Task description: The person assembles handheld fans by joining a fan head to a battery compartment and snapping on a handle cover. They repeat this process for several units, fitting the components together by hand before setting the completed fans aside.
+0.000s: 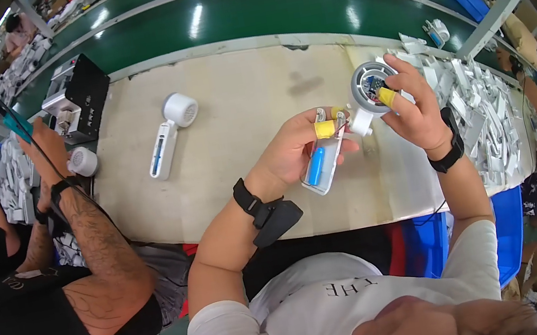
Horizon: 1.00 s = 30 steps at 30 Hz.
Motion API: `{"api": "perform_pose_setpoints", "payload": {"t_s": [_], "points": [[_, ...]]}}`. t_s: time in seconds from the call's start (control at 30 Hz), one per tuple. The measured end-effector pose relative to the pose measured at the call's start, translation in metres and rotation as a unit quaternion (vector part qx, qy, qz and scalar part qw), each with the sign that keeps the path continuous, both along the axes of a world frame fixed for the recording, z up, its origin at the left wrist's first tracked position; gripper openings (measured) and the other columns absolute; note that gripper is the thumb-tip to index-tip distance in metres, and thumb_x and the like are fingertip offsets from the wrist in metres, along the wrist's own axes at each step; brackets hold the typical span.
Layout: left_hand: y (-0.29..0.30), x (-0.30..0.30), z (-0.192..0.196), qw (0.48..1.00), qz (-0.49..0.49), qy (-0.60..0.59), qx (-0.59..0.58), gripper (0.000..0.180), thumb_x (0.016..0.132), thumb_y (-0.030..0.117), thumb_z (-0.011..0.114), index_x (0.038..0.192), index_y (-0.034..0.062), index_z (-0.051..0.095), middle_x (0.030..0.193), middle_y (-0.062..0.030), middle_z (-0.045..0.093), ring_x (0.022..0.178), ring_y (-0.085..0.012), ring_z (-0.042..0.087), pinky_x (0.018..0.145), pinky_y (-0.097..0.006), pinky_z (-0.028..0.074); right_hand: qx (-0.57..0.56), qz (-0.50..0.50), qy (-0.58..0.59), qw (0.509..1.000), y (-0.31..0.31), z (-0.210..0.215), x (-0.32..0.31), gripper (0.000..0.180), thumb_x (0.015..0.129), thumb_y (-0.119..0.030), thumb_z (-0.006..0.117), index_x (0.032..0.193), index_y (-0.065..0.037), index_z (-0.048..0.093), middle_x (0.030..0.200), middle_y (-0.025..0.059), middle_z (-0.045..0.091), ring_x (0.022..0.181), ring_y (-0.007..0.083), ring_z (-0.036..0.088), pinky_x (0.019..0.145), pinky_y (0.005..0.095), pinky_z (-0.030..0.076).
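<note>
Head view: the handheld fan (pixel 342 137) sits above the table's (pixel 248 171) near edge, held between both my hands. My left hand (pixel 297 148) has its grip closed around the open handle, where a blue battery cell (pixel 316 165) is exposed. My right hand (pixel 419 110) has its grip pinched on the round fan head (pixel 368 83), fingertips at the small circuit board inside. Yellow tape wraps one finger of each hand. A second, complete fan (pixel 167 135) lies farther left on the table. White plastic parts (pixel 479 111) are heaped at the right. A co-worker's arm (pixel 88 233) is raised at the left.
</note>
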<state>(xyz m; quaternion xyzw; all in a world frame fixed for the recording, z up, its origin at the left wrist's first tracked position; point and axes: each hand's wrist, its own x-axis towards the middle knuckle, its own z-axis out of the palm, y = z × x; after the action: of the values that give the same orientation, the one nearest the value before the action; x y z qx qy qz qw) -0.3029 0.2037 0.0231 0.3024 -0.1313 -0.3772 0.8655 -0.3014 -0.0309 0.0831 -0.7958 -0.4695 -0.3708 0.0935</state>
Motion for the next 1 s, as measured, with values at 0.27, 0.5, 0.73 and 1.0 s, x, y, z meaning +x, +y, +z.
{"api": "perform_pose_setpoints", "payload": {"t_s": [0.27,0.5,0.73,1.0], "points": [[-0.014,-0.016,-0.012,0.884,0.157,-0.328,0.294,0.022,0.081,0.007,0.05,0.102,0.0021,0.046,0.087,-0.0095,0.057,0.063,-0.0127,0.057,0.054,-0.027,0.047,-0.038,-0.019,0.025,0.999,-0.015,-0.014,-0.017,0.053,0.053,0.007,0.073,0.099,-0.009,0.052,0.108,0.0128,0.051,0.108,0.0396,0.052,0.084,0.0475,0.048],[-0.011,-0.019,-0.014,0.848,0.172,-0.349,0.36,0.02,0.076,0.007,0.055,0.092,0.0011,0.045,0.071,-0.0063,0.056,0.059,-0.0104,0.054,0.052,-0.025,0.043,-0.08,-0.015,0.003,0.997,-0.01,-0.014,-0.022,0.052,0.054,0.004,0.072,0.101,-0.012,0.054,0.106,0.0132,0.052,0.108,0.039,0.052,0.086,0.0495,0.046],[-0.006,-0.018,-0.006,0.802,0.152,-0.392,0.424,0.026,0.071,0.012,0.06,0.09,0.0004,0.047,0.07,-0.01,0.055,0.058,-0.0141,0.052,0.053,-0.028,0.042,0.108,-0.014,0.427,0.898,-0.002,0.001,-0.03,0.054,0.069,-0.012,0.071,0.118,-0.008,0.049,0.118,0.015,0.05,0.115,0.0337,0.046,0.095,0.0406,0.039],[-0.015,-0.024,-0.009,0.791,0.107,-0.436,0.415,0.031,0.071,0.016,0.06,0.093,-0.0023,0.047,0.071,-0.0185,0.057,0.061,-0.0282,0.056,0.058,-0.035,0.044,0.026,0.036,0.485,0.873,0.009,0.024,-0.018,0.036,0.081,-0.023,0.064,0.113,-0.006,0.058,0.12,0.0157,0.052,0.107,0.0318,0.052,0.091,0.0378,0.041]]}}
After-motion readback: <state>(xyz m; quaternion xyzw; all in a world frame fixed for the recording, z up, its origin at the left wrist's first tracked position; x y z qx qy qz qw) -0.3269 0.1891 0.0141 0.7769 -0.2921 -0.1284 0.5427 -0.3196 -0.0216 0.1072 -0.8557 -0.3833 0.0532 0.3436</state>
